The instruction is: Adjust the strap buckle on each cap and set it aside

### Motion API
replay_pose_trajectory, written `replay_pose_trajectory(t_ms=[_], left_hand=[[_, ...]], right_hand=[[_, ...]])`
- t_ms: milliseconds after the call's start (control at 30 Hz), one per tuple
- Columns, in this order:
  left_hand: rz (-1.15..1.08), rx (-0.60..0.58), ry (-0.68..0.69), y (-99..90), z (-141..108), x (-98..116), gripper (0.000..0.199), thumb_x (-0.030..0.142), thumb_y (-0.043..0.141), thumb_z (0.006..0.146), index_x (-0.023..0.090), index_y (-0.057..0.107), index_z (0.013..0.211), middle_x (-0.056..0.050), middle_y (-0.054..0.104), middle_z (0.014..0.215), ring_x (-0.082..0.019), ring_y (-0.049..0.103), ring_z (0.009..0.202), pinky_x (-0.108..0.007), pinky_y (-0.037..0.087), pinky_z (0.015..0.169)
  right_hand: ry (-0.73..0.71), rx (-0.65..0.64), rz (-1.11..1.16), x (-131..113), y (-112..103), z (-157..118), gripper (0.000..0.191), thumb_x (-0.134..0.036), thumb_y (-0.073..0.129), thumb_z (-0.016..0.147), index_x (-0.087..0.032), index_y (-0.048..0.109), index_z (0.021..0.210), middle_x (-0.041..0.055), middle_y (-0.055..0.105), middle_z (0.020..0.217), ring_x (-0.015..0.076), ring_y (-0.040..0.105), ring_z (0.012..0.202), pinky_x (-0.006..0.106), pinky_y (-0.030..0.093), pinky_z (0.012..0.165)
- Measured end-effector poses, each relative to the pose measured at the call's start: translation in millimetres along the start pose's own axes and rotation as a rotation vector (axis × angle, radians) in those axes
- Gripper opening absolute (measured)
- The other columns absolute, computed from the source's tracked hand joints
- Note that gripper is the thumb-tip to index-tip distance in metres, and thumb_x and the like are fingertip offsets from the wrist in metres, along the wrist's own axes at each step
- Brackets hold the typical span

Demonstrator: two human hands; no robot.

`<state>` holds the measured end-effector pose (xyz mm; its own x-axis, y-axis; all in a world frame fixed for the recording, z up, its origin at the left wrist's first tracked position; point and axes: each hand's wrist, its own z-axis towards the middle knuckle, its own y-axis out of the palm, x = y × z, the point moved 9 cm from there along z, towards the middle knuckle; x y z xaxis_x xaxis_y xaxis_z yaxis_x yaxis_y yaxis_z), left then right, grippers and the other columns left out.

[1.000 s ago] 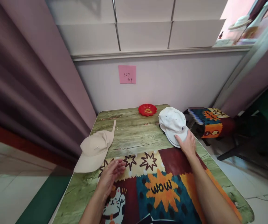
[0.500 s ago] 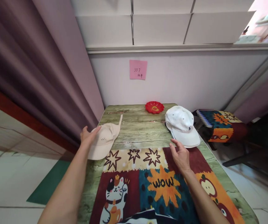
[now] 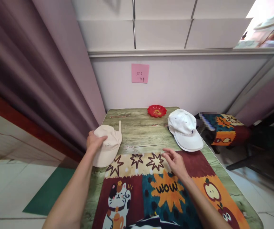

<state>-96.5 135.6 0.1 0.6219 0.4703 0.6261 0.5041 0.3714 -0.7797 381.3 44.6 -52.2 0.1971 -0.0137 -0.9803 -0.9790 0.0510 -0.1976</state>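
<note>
A beige baseball cap [image 3: 108,143] sits at the left edge of the table, its brim toward me and a loose strap standing up at its back. My left hand [image 3: 96,141] grips its left side, thumb across the crown and the other fingers mostly hidden at the far side. My right hand [image 3: 175,161] hovers over the patterned mat [image 3: 137,187], open and holding nothing, fingers loosely stretched. Beyond it, at the table's right edge, rests a white baseball cap [image 3: 184,127]; its brim looks doubled, as if another cap were beneath.
At the back of the wood-patterned table [image 3: 132,127] stands a red flower-shaped dish [image 3: 157,110]. A pink note [image 3: 140,73] is stuck to the wall. Purple curtains [image 3: 63,63] hang close on the left. On the right is a stool with a patterned cover [image 3: 224,128].
My left hand has moved onto the beige cap and taken hold of it; the cap has shifted slightly. My right hand has moved left, away from the white cap.
</note>
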Motion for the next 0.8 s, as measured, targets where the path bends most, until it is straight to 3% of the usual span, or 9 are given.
replay_pose_trajectory(t_ms=[133,233,300,367,500,567,667,733,800], left_hand=[[-0.329,-0.037,0.163,6.4,-45.6,45.6,0.08,0.032,0.085,0.059,0.019,0.049,0.129,-0.014,0.063,0.127,-0.033,0.061,0.115,-0.04,0.048,0.097],[-0.662,-0.19,0.239,24.1,-94.9,83.2,0.077,0.032,0.084,0.062,0.02,0.048,0.129,-0.012,0.061,0.129,-0.03,0.061,0.115,-0.037,0.05,0.094],[-0.781,-0.285,0.257,35.8,-130.3,101.6,0.076,0.035,0.083,0.065,0.021,0.047,0.13,-0.013,0.06,0.131,-0.031,0.06,0.117,-0.037,0.05,0.094],[-0.771,-0.292,0.293,40.1,-161.8,111.7,0.079,0.035,0.085,0.064,0.022,0.046,0.132,-0.013,0.057,0.136,-0.031,0.057,0.123,-0.035,0.047,0.099],[-0.756,-0.326,0.353,41.2,-200.3,114.8,0.088,0.037,0.086,0.065,0.026,0.042,0.14,-0.01,0.052,0.143,-0.029,0.054,0.127,-0.032,0.044,0.102],[-0.811,-0.34,0.352,36.4,-200.2,112.0,0.072,0.044,0.079,0.073,0.024,0.051,0.135,-0.01,0.057,0.139,-0.029,0.054,0.127,-0.032,0.043,0.103],[-0.855,-0.302,0.291,29.0,-178.7,104.3,0.054,0.058,0.062,0.084,0.021,0.063,0.122,-0.011,0.061,0.135,-0.029,0.051,0.13,-0.034,0.039,0.107],[-0.862,-0.44,0.183,43.8,-165.6,101.0,0.062,0.068,0.054,0.085,0.018,0.065,0.12,-0.014,0.063,0.133,-0.03,0.053,0.129,-0.037,0.04,0.105],[-0.845,-0.697,0.043,70.8,-166.4,98.8,0.074,0.076,0.048,0.082,0.015,0.067,0.119,-0.016,0.068,0.125,-0.032,0.059,0.121,-0.039,0.045,0.097]], right_hand=[[0.2,-0.186,0.404,-9.2,55.1,1.8,0.058,-0.056,0.075,0.076,-0.019,0.064,0.119,0.0125,0.074,0.111,0.0255,0.07,0.101,0.04,0.052,0.091],[0.378,-0.323,0.682,-23.0,96.1,2.8,0.062,-0.069,0.066,0.078,-0.02,0.066,0.116,0.0133,0.071,0.122,0.0254,0.067,0.112,0.042,0.047,0.101],[0.401,-0.41,0.824,-40.4,111.6,5.4,0.065,-0.074,0.061,0.078,-0.021,0.067,0.115,0.0117,0.072,0.121,0.0271,0.066,0.115,0.045,0.047,0.103],[0.354,-0.413,0.922,-57.3,109.1,11.3,0.06,-0.067,0.069,0.076,-0.023,0.067,0.117,0.0094,0.074,0.117,0.0286,0.066,0.115,0.046,0.048,0.101],[0.272,-0.357,0.929,-72.5,78.1,20.6,0.049,-0.032,0.087,0.064,-0.019,0.072,0.108,0.0073,0.078,0.104,0.0273,0.072,0.099,0.04,0.054,0.094],[0.241,-0.359,0.916,-75.1,61.3,23.8,0.042,-0.028,0.089,0.061,-0.018,0.075,0.099,0.006,0.079,0.096,0.0253,0.074,0.089,0.037,0.056,0.088],[0.17,-0.385,0.888,-79.8,42.3,26.9,0.033,-0.028,0.089,0.058,-0.018,0.076,0.086,0.0051,0.079,0.084,0.0239,0.075,0.079,0.035,0.058,0.081],[0.137,-0.41,0.85,-82.1,36.4,26.3,0.031,-0.027,0.088,0.058,-0.018,0.076,0.085,0.0057,0.079,0.083,0.0246,0.075,0.08,0.036,0.059,0.081],[0.123,-0.431,0.814,-82.4,34.3,23.7,0.033,-0.027,0.086,0.058,-0.017,0.076,0.088,0.0067,0.079,0.086,0.0264,0.075,0.083,0.038,0.058,0.083]])
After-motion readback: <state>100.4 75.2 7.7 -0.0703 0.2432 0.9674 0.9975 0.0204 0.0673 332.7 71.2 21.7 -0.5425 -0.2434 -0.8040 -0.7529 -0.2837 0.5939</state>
